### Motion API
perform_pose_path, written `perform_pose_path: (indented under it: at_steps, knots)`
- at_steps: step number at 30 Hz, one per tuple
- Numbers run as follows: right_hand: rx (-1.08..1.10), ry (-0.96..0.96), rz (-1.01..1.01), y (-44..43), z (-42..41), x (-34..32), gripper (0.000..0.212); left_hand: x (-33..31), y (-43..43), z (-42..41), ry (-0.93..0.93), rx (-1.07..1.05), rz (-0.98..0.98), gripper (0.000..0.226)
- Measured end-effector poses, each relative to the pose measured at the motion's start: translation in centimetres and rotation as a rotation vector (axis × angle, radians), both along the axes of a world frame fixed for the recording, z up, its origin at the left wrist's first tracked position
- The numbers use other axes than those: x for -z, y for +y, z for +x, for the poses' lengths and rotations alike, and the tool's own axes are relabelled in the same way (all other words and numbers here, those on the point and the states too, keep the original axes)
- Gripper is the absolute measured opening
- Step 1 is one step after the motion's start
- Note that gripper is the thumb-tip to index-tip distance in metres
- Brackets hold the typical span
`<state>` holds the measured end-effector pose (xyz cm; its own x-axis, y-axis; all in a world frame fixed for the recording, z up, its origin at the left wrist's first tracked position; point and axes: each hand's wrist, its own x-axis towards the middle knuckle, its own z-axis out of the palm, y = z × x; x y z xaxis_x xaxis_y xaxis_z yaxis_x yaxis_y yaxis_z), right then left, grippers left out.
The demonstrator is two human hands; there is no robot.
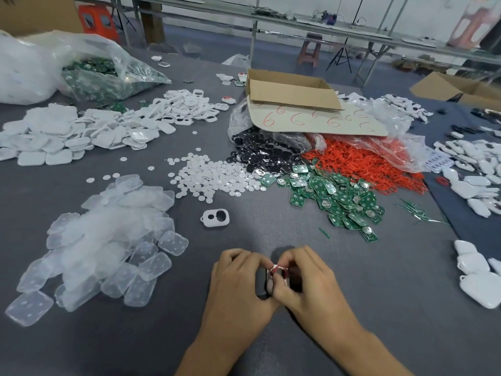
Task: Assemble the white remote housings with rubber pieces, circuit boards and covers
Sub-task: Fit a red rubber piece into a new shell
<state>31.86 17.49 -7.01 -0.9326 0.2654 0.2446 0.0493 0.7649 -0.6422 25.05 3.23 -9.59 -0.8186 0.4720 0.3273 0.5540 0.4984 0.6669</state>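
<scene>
The held piece sits between the two hands, low over the table and close to the body. Only a sliver of white edge and a red strip show past the fingertips, so its long axis cannot be told; it is probably a housing with a red rubber being seated. The left hand and the right hand both have their fingers curled in and pinch it from opposite sides, thumbs and forefingers meeting on top. A dark shape under the left fingers may be a part or only shadow; I cannot tell which. Just ahead of the left hand, apart from it, lies a loose housing with two holes up, its long axis running across from left to right and its small loop at the left end; the left hand is the nearer one to it. What the next step likely turns on is the boards, a green pile ahead and to the right, plainly nearer the right hand, with the red rubbers beyond them and the black pieces straight ahead, farther off. White discs lie ahead, past the loose housing. The clear covers are heaped to the left, nearer the left hand. Closed white shells lie well out to the right.
</scene>
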Motion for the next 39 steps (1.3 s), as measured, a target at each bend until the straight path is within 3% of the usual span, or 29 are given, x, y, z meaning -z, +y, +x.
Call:
perform_pose_path:
  at_steps: [7, 20, 39]
  knots:
    - [0.032, 0.002, -0.020, 1.7, 0.7, -0.3, 0.020, 0.3, -0.1, -0.3, -0.043, 0.041, 0.003, 0.055]
    - [-0.105, -0.042, 0.058, 1.3, 0.3, -1.1, 0.015, 0.5, -0.2, -0.4, -0.017, 0.060, -0.019, 0.054]
    - [-0.068, -0.063, 0.059, 0.9, -0.6, -1.7, 0.026, 0.7, -0.1, -0.5, -0.016, 0.042, -0.016, 0.054]
